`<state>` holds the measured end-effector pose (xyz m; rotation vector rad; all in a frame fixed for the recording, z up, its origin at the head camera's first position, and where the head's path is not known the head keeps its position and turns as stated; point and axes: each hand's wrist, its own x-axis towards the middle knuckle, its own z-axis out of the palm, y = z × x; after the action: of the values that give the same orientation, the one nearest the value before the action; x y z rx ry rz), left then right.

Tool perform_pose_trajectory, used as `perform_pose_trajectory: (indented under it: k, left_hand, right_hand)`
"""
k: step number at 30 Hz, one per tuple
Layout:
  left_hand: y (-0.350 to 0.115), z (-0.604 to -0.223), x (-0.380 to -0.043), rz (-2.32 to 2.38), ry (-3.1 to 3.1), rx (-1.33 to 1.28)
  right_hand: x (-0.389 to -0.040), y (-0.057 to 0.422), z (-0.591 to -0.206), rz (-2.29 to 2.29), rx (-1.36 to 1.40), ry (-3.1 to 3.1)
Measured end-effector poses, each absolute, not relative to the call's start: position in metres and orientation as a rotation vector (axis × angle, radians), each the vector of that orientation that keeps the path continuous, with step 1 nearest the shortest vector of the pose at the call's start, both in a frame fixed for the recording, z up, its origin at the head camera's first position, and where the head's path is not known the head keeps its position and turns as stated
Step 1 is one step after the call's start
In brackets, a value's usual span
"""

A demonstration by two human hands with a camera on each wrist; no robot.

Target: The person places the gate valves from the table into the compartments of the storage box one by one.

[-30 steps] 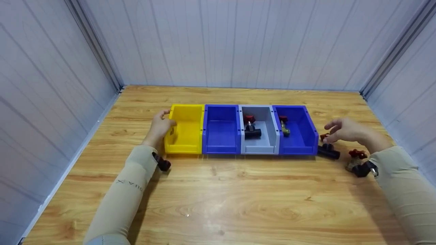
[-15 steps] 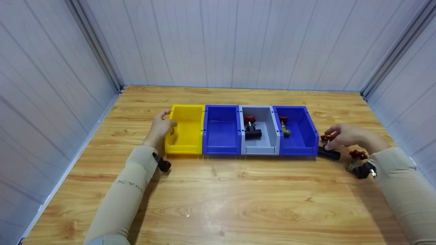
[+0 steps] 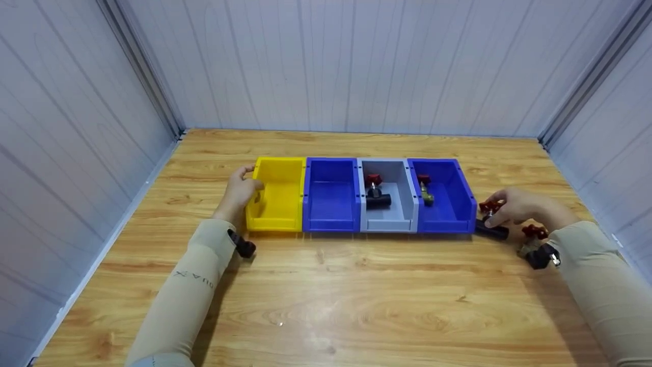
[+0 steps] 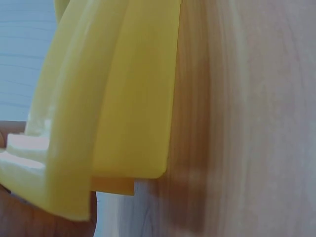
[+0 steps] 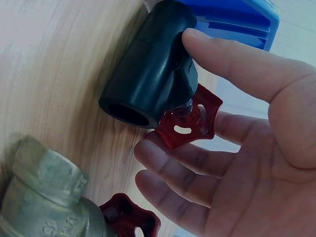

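Note:
My left hand (image 3: 238, 192) grips the left wall of a yellow bin (image 3: 277, 224), thumb inside and fingers outside; close up, the bin (image 4: 138, 98) hides most of that hand in the left wrist view. At the right end of the bin row, my right hand (image 3: 519, 206) is around a black pipe valve (image 3: 493, 230) with a red handwheel. In the right wrist view the thumb lies against the valve's black body (image 5: 148, 64), and the fingers curl behind the red handwheel (image 5: 195, 121). A brass valve (image 5: 47, 177) with a red handwheel lies beside it, under the right wrist.
Joined to the yellow bin are a blue bin (image 3: 333, 224), a grey bin (image 3: 388, 224) and another blue bin (image 3: 451, 224). The grey one holds a black valve (image 3: 378, 200), the right blue one a small brass valve (image 3: 427, 196). Panel walls (image 3: 326, 66) enclose the wooden table (image 3: 356, 295).
My right hand has come down onto the black valve, its fingers closing in around the handwheel. The left hand stays on the yellow bin, and the bins have not moved.

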<state>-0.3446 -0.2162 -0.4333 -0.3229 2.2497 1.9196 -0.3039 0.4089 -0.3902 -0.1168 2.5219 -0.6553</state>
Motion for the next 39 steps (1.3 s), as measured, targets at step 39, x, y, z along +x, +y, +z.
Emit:
perform_pose_trajectory:
  k: [39]
  left_hand:
    - [-0.217, -0.433, -0.343, 1.927, 2.228, -0.321]
  right_hand:
    - [-0.295, 0.402, -0.401, -0.793, -0.059, 2.654]
